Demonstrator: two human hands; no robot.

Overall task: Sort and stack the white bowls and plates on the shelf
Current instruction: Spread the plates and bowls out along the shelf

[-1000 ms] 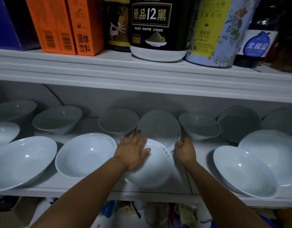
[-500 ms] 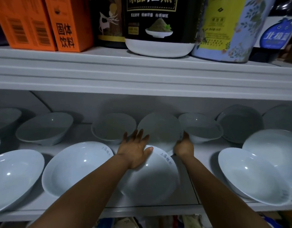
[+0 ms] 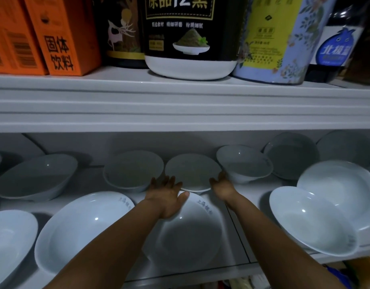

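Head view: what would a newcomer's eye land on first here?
Two bare arms reach in, the left hand and right hand flanking a small white plate at the back middle of the lower shelf. White bowls crowd that shelf; a black tub and orange boxes stand above.

**One camera, worn on your head, looking into the shelves**

You look forward and a little down, from very close up. The front edge of the upper shelf [image 3: 180,105] runs flat across the middle of your view. Above it you see only the low parts of the orange boxes [image 3: 54,38] and the black tub [image 3: 188,38], because their tops are cut off. Below it you look down onto the lower shelf [image 3: 86,184] and into the white bowls [image 3: 86,230]. Your arms come in from the bottom edge and reach away from you, with your left hand [image 3: 167,192] and right hand [image 3: 221,186] near the middle.
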